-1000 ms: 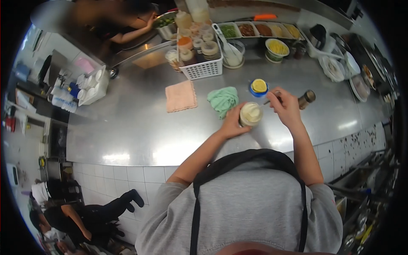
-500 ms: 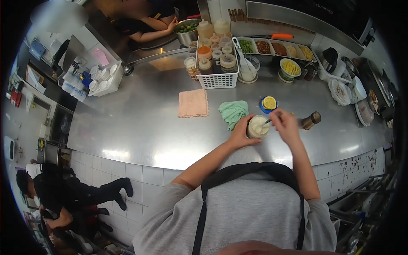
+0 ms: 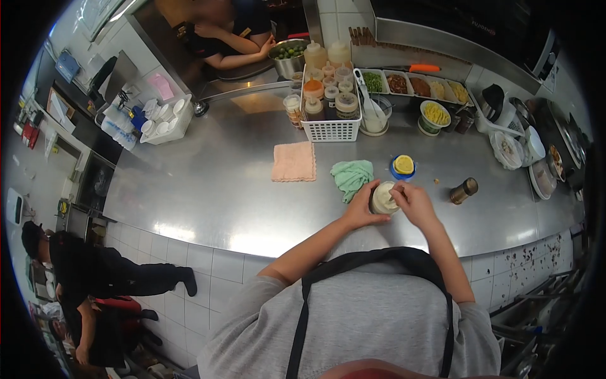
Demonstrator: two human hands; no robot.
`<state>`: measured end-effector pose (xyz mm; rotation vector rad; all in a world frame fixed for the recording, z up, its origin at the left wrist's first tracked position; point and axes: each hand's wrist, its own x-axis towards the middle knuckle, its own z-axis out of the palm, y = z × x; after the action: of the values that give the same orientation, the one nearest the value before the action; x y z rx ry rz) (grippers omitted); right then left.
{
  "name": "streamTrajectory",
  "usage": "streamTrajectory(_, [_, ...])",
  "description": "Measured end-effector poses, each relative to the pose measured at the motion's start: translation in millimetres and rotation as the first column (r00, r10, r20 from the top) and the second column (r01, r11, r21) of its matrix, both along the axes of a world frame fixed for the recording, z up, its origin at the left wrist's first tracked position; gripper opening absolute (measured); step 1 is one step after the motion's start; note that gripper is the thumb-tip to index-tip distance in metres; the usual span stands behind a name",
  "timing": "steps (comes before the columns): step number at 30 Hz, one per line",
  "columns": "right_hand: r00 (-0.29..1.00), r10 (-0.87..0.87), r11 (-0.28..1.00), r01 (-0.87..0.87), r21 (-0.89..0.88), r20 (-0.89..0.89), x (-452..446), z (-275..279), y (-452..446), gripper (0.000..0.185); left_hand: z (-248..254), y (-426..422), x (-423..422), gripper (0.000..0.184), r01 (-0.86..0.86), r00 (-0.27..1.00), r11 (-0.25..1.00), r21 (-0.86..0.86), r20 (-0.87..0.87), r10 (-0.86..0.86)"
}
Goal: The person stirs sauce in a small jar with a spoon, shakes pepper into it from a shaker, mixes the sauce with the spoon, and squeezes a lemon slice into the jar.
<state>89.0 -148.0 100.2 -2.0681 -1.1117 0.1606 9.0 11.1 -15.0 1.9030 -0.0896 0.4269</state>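
The fingers of the right hand [image 3: 413,203] were pinched close together on a thin handle [image 3: 392,198], most of it hidden behind them, at the right edge of the mouth of a jar [image 3: 384,201]. The fingers of the left hand [image 3: 360,211] curved round the jar's left side, the thumb along the near side, holding it between them. Both hands were thus at the jar: the left on its wall, the right over its rim, coming in from the right. The jar's long axis looked roughly upright, open end up, with pale cream inside; whether its base touched the desk [image 3: 189,202] could not be told. Just beyond the left fingers lay a crumpled green cloth [image 3: 352,178]. Past the jar, away from the person, sat a cut lemon [image 3: 403,165] on a blue dish [image 3: 396,175]. A pepper grinder [image 3: 464,191] was farther right, well apart from the right hand.
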Motion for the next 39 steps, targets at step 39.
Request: streamTrajectory(39, [0.987,-0.163,0.987,0.163,-0.002,-0.006,-18,-4,6,0.017,6,-1,-8,0.101,-0.029,1.0,0.999,0.032,-0.005,0.029])
